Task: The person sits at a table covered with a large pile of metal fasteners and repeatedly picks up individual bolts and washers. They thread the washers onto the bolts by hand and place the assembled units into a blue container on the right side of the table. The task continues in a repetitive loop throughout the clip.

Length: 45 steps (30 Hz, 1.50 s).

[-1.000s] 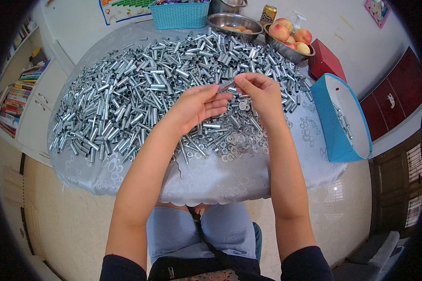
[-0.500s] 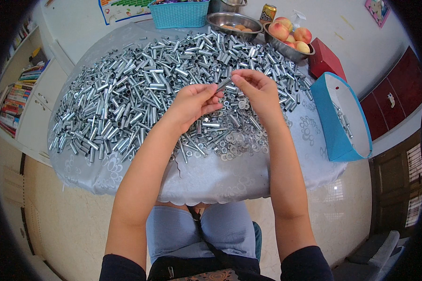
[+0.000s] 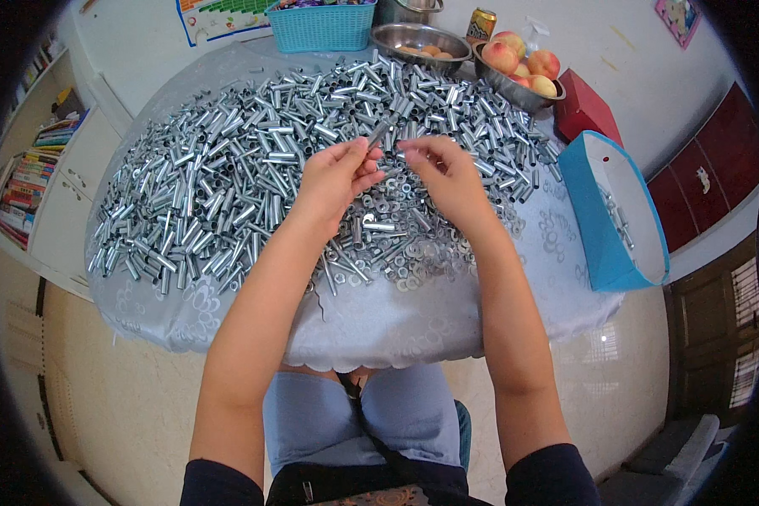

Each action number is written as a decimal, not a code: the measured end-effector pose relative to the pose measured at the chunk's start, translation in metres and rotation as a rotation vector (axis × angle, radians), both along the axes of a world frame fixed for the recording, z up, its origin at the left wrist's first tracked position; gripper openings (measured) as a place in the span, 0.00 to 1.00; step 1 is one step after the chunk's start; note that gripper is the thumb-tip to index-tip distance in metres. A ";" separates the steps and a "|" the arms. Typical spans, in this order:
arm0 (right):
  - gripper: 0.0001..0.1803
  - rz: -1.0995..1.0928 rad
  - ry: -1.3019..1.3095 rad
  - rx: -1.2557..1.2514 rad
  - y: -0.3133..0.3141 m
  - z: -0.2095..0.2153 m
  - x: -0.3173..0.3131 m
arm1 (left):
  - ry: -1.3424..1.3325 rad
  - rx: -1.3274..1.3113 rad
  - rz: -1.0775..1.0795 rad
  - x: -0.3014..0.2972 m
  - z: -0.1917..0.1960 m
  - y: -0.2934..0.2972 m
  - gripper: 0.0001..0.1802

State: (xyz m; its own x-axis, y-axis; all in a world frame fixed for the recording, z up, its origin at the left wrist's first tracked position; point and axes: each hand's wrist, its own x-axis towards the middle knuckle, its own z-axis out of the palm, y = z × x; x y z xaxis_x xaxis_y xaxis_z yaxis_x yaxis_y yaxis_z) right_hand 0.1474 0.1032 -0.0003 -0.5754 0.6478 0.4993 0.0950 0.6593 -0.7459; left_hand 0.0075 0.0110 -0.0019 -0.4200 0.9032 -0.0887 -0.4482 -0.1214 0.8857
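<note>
My left hand point(image 3: 331, 179) pinches a slim metal sleeve point(image 3: 379, 133) between thumb and fingertips, tilted up and to the right. Just to its right, my right hand point(image 3: 449, 179) hovers with curved fingers apart, and nothing shows between them. Beneath both hands spreads a wide heap of shiny metal sleeves point(image 3: 253, 160), with bolts mixed in. Flat washers and nuts point(image 3: 409, 253) lie in a looser patch below my right hand, toward the near edge of the table.
A grey patterned cloth covers the table point(image 3: 379, 329). At right stands a blue fabric bin point(image 3: 607, 244) with a few metal pieces inside. Along the back are a turquoise basket point(image 3: 325, 29), a steel bowl of eggs point(image 3: 388, 34), a bowl of peaches point(image 3: 514, 91), a can point(image 3: 481, 25) and a red box point(image 3: 588, 110).
The right hand has come off the sleeve and moved slightly left and down. My left hand keeps the sleeve, shifted a little left and tipped more upright.
</note>
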 end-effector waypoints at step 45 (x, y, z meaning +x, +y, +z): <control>0.10 0.035 0.313 -0.682 0.000 0.018 0.006 | 0.173 -0.054 -0.078 0.008 0.001 -0.004 0.14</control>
